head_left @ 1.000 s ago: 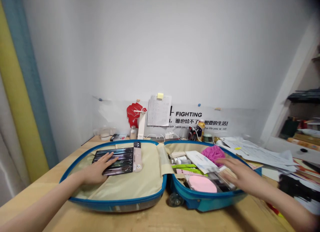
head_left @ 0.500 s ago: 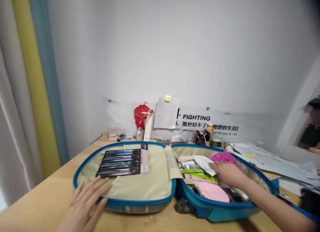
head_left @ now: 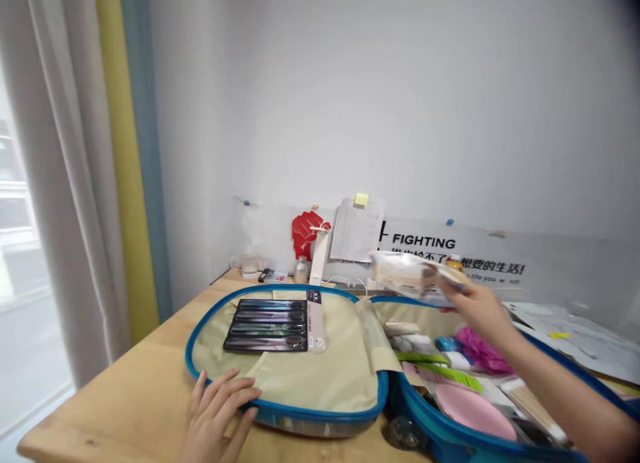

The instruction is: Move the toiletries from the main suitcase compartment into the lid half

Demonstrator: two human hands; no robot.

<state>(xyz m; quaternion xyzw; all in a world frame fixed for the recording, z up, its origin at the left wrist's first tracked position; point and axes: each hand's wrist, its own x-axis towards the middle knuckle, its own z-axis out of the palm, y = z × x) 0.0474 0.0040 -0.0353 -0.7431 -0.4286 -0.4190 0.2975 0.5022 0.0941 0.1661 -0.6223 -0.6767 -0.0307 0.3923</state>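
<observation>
An open blue suitcase lies spread on the table, its two halves side by side. My left hand rests at the front rim of the left half, fingers spread and holding nothing. On the beige lining there sits a pack of toothbrushes. Above the right half, my right hand grips a plastic packet, whitish and tan and blurred by motion. Below it are a pink oval item, a green comb, a magenta mesh bath puff and white bottles or tubes.
Papers lie to the right behind the suitcase. Along the wall stand a small bottle, a clear container and a white upright stand. A suitcase wheel touches the table at the front.
My right hand has lifted the packet up out of the suitcase's right half. The view has turned left, so everything sits further right. My left hand stays by the rim.
</observation>
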